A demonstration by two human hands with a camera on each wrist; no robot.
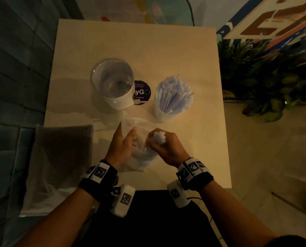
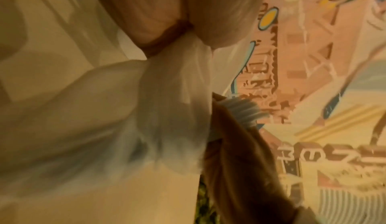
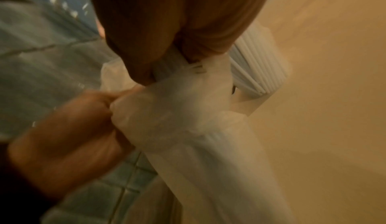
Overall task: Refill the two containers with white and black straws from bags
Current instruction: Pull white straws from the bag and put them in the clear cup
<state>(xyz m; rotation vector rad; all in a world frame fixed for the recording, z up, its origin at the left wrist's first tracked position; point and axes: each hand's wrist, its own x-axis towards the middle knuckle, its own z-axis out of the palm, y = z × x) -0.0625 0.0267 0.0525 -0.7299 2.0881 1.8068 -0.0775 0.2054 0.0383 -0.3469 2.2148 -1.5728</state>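
Observation:
Low over the table's near edge, a clear plastic bag (image 1: 139,157) of white straws hangs between my hands. My left hand (image 1: 122,141) pinches the bag's plastic (image 2: 173,112) at its open end. My right hand (image 1: 164,147) grips a bundle of white straws (image 1: 159,137) whose ends stick up out of the fist; their lower parts are still inside the bag (image 3: 188,120). An empty glass container (image 1: 112,82) stands mid-table on the left. A second container (image 1: 173,98), to its right, is packed with white straws. A dark bag of black straws (image 1: 59,157) lies at the table's left near corner.
A round dark sticker (image 1: 143,92) sits on the beige table (image 1: 148,41) between the two containers. Green plants (image 1: 264,77) stand past the table's right edge. A tiled wall runs along the left. The dark bag overhangs the table's left edge.

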